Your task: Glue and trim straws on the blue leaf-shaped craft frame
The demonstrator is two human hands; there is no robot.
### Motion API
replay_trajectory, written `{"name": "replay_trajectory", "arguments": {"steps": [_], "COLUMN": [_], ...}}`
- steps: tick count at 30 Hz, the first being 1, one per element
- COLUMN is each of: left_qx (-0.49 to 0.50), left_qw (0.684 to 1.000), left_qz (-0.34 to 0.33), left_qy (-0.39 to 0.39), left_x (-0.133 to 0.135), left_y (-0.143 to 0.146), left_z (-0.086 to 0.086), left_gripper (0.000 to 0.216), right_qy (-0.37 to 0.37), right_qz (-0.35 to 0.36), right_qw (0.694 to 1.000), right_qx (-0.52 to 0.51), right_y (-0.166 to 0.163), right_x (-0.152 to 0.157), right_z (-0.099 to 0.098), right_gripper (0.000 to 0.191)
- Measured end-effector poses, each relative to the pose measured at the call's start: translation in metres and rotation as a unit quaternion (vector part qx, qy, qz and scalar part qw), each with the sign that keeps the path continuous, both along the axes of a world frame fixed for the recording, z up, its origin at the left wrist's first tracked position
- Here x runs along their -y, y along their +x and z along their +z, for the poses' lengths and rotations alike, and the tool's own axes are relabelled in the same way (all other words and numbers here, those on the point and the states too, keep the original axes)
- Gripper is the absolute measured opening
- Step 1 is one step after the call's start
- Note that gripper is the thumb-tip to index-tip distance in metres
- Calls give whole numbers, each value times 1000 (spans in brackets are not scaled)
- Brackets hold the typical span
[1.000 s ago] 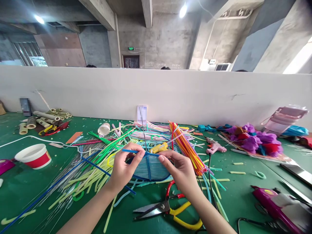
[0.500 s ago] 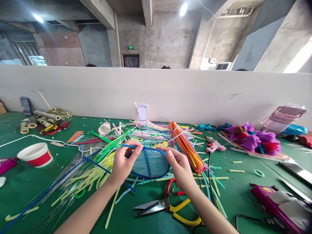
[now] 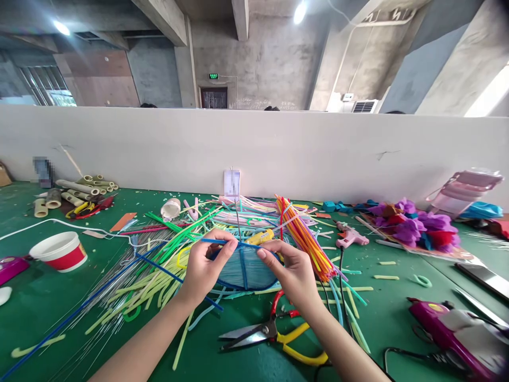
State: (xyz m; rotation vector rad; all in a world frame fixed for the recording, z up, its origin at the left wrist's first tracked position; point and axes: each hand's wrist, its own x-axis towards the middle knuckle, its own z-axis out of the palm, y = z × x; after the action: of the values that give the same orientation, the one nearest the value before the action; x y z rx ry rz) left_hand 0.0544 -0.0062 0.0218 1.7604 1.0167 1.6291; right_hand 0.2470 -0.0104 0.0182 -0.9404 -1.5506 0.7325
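Note:
Between my hands is a blue oval piece (image 3: 230,269), its sheer blue filling edged in dark blue, with a dark blue strip down its middle. A blue pipe cleaner (image 3: 251,245) runs across its top, and a thin wire stands up near its centre. My left hand (image 3: 207,265) is closed, pinching the pipe cleaner left of that wire. On the other side my right hand (image 3: 292,270) pinches it between thumb and forefinger. Fingers hide parts of the oval's sides. Large scissors (image 3: 269,330) with red and yellow handles lie open below my right hand.
Pipe cleaners in green (image 3: 175,228), yellow-green and orange (image 3: 306,239) are spread around. A paper cup (image 3: 59,252) and bamboo pieces (image 3: 79,191) stand left. Rightward lie a pink glue gun (image 3: 350,235), purple flowers (image 3: 413,225) and a magenta tool (image 3: 449,334). A low partition (image 3: 254,143) closes the back.
My right thumb and forefinger have moved left along the top of the oval, closer to the wire. The oval's top now looks flatter. My left hand has shifted slightly right.

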Motion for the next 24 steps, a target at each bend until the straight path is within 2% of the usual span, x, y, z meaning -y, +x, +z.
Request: {"name": "replay_trajectory", "arguments": {"steps": [2,6,11,17,21,24], "left_qx": [8,35,31,89,121,109], "left_qw": [1000,997,993,975,970,974], "left_qz": [4,44,56,21,18,38], "left_qy": [-17,-60,-98,-204,-209,-193], "left_x": [-1,-6,-18,-28,-30,-31], "left_y": [-1,-3,-7,-10,-12,-12], "left_z": [-2,-7,-12,-16,-18,-20], "left_gripper": [16,24,32,45,46,43], "right_qy": [-20,-58,-80,-106,-126,-125], "right_qz": [12,47,25,4,-2,35], "right_qw": [1000,996,995,994,990,991], "right_qx": [18,41,47,-29,-55,-33], "right_y": [1,2,5,7,7,7], "right_x": [-2,-6,-15,-20,-19,-19], "right_z": [-3,-13,-23,-24,-22,-24], "right_gripper": [27,47,45,48,48,42]}}
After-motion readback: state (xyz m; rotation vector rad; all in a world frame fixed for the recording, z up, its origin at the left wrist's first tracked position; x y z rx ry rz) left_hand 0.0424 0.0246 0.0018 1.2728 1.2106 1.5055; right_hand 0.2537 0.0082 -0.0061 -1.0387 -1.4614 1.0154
